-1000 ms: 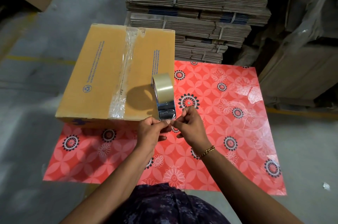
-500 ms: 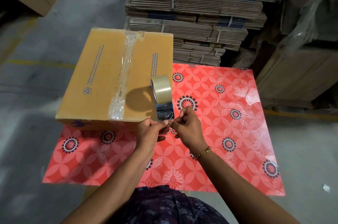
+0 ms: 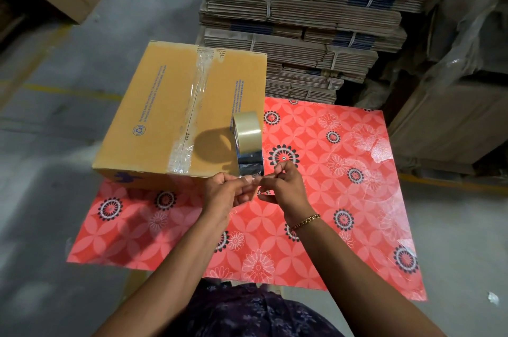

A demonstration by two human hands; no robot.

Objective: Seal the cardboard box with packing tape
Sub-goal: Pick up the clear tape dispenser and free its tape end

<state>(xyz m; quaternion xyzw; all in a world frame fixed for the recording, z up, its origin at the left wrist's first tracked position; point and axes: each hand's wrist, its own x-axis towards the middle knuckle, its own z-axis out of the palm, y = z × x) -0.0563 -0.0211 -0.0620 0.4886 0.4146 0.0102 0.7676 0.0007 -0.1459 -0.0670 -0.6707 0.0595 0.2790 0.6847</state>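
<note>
Right now I'm pinching the tape roll's (image 3: 246, 131) loose end between my left hand (image 3: 226, 193) and right hand (image 3: 283, 185), beside the cardboard box (image 3: 165, 105) sitting on the table (image 3: 343, 199); its blue print is looking too small to read.

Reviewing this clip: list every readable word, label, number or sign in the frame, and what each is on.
No text reads clearly enough to quote.
Box, left flap: a line of blue print, too small to read.
Box, right flap: a second line of blue print, too small to read.
Box, left flap near corner: a round blue symbol, not legible.
Box front side: a blue mark, partly hidden.
Tape roll: no print visible.
</note>
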